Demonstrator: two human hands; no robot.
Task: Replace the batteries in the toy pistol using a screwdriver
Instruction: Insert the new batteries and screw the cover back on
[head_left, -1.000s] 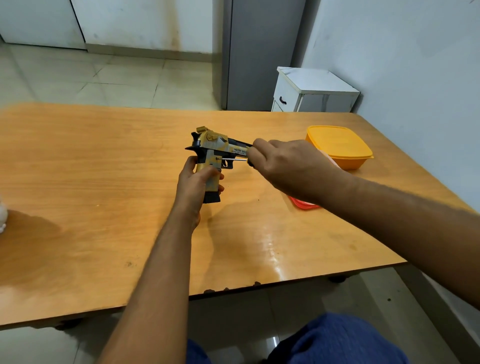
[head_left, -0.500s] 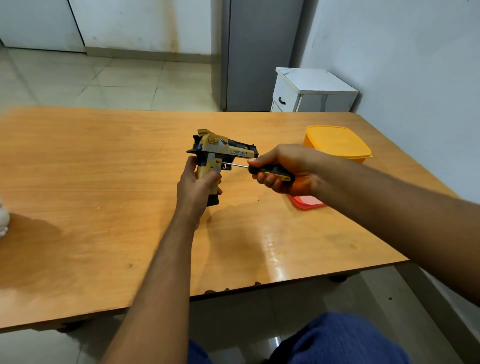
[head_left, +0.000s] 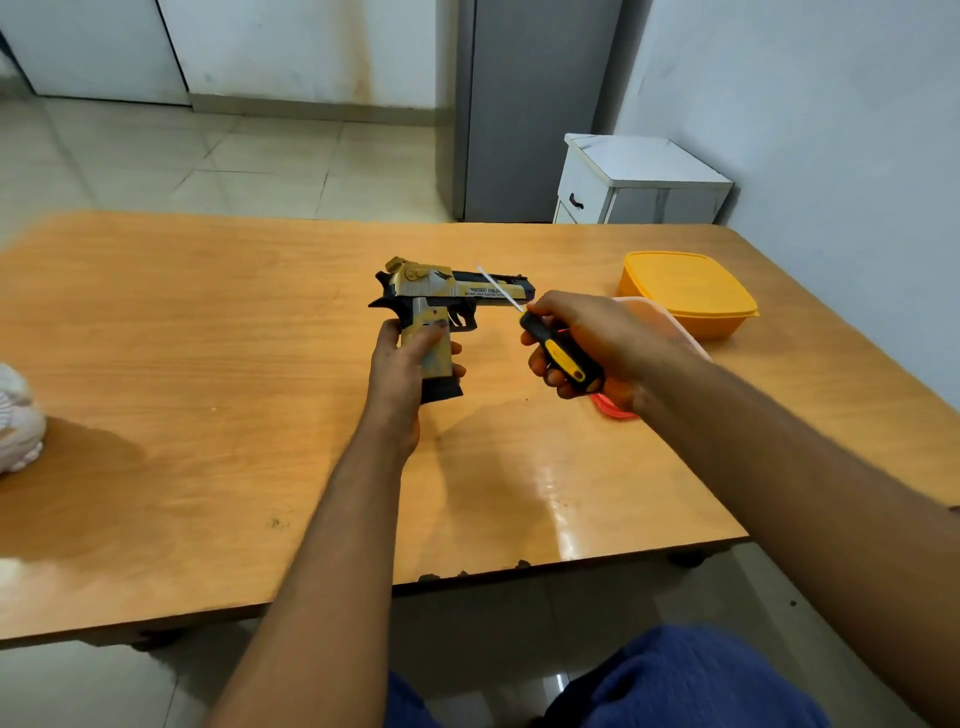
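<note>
A gold and black toy pistol (head_left: 447, 291) stands upright above the middle of the wooden table (head_left: 208, 364), barrel pointing right. My left hand (head_left: 405, 374) grips its handle from the near side. To the right of it my right hand (head_left: 592, 343) holds a screwdriver (head_left: 558, 353) by its black and yellow handle. The thin metal shaft points up and left, and its tip crosses in front of the barrel, clear of the grip.
A yellow lidded container (head_left: 685, 291) sits at the table's right, near the wall. A red lid (head_left: 613, 408) lies partly hidden under my right wrist. A white object (head_left: 18, 421) rests at the left edge. A white cabinet (head_left: 634, 182) stands behind the table.
My right hand has pulled the screwdriver back from the pistol's grip to the right and tilted its tip upward. My left hand still holds the pistol in place.
</note>
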